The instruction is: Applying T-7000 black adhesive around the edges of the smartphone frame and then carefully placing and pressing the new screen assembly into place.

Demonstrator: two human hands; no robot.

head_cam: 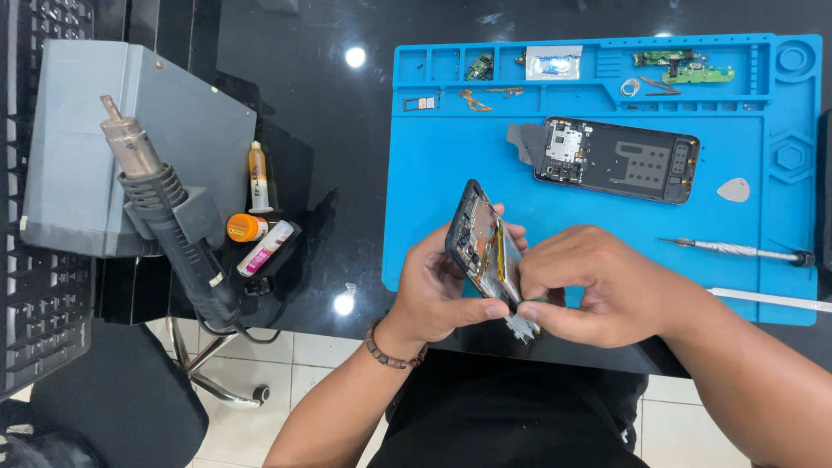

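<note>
Blue mat (433, 173) | opened phone (482, 244) held edge-on | right hand (607, 290) hides lower end

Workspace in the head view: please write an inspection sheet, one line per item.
Surface: blue repair mat on black glass desk.
Job's things: opened phone frame, tilted, held off the mat; second opened phone lies flat.
Clutter: screwdriver, pick, small boards in mat trays, bottles.
Grippers: left hand holds the frame; right hand fingers pinch at its lower edge.
Cables: hot-air gun cord hangs below desk.
Surroundings: grey station box, keyboard, tiled floor.
</note>
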